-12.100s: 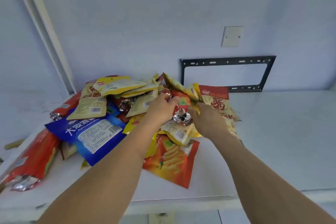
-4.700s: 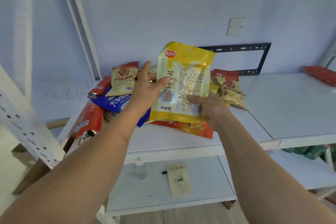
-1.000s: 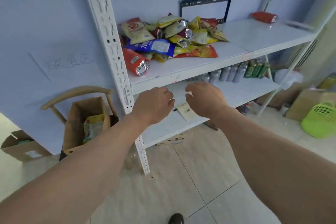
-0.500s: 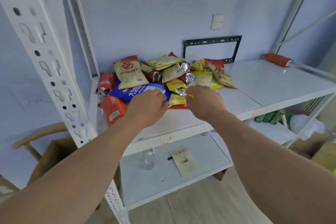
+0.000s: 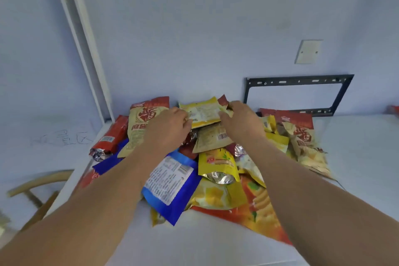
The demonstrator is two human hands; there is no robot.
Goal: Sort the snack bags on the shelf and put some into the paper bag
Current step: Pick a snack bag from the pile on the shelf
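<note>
A heap of snack bags lies on the white shelf (image 5: 194,242). On top at the back sits a yellow snack bag (image 5: 204,112), its printed back facing up. My left hand (image 5: 167,130) grips its left edge and my right hand (image 5: 241,122) grips its right edge. Under it lies a tan bag with a barcode (image 5: 212,138). A blue bag (image 5: 170,181) and an orange chip bag (image 5: 259,207) lie at the front of the heap. The paper bag is out of view.
A white upright post (image 5: 82,36) stands at the shelf's left. A black metal frame (image 5: 300,95) is fixed to the wall behind. A wooden chair back (image 5: 36,181) shows at lower left. Red-and-tan bags (image 5: 302,136) lie at the heap's right.
I have moved in close to the shelf. Both hands went from the heap's front edge to its top back and took hold of the yellow bag.
</note>
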